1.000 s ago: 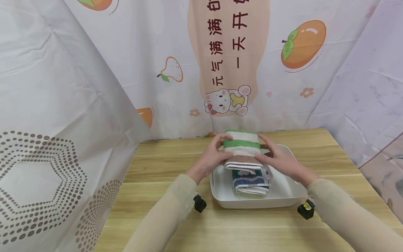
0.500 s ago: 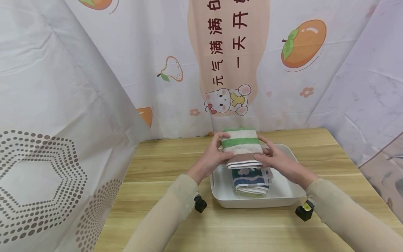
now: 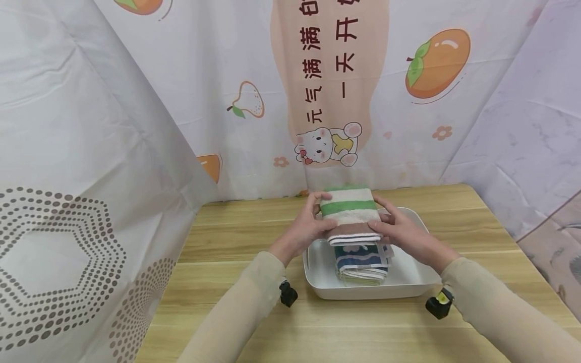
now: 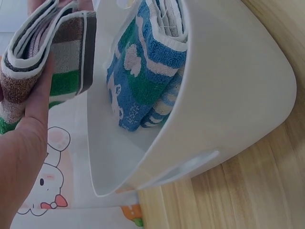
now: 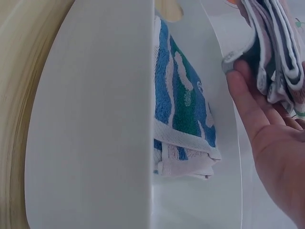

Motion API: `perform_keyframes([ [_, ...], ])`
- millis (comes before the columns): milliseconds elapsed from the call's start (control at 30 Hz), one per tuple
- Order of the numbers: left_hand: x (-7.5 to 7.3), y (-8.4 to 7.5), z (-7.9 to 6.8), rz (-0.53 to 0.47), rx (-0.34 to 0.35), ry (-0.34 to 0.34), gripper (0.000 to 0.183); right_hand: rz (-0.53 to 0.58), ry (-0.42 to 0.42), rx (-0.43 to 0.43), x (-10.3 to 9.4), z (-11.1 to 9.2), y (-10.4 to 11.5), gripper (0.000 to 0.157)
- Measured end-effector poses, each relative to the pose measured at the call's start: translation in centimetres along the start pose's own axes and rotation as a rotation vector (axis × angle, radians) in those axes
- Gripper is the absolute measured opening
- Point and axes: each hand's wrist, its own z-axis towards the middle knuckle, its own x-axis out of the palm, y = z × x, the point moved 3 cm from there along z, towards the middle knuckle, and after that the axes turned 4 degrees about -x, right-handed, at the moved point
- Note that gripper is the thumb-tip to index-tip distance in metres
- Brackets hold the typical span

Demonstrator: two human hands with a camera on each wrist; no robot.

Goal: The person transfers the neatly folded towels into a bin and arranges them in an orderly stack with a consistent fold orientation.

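Note:
A folded towel [image 3: 349,214] with green, white and brown stripes is held up between both hands, above the back of a white basket [image 3: 372,292]. My left hand [image 3: 301,227] grips its left side, thumb on the front face. On the opposite side my right hand [image 3: 399,232] grips it, with fingers under the folded layers in the right wrist view. Inside the basket lies a second folded towel [image 4: 143,67], blue and green with white patches; the striped one partly covers it in the head view. Stacked layers show at the striped towel's edge [image 5: 276,52].
The basket stands on a wooden table [image 3: 245,237] with its back edge against a printed curtain [image 3: 254,141]. A pale curtain [image 3: 91,151] hangs along the left. Cut-out handles [image 4: 190,164] open in the basket wall. Black wrist cameras [image 3: 288,293] hang below both wrists.
The striped towel rose slightly and tilted, then dipped a little again, staying in both hands. The basket and the blue towel have stayed in place.

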Motion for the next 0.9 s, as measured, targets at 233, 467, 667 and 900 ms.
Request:
perform_keyframes([
  [233,0.04,-0.16,-0.02,0.047,0.006,0.031,0.091,0.015,0.003,0.001,-0.06,0.16,-0.17,0.073],
  [467,0.05,-0.15,0.03,0.137,0.045,0.036,0.079,-0.031,-0.006,-0.029,-0.25,0.26,-0.31,0.076],
  [667,0.01,0.02,-0.14,0.382,0.087,0.006,0.050,-0.082,-0.009,-0.050,-0.46,0.11,-0.20,0.066],
  [900,-0.05,0.18,-0.08,0.448,0.102,-0.009,0.043,-0.106,-0.008,-0.061,-0.81,0.19,-0.31,0.078],
])
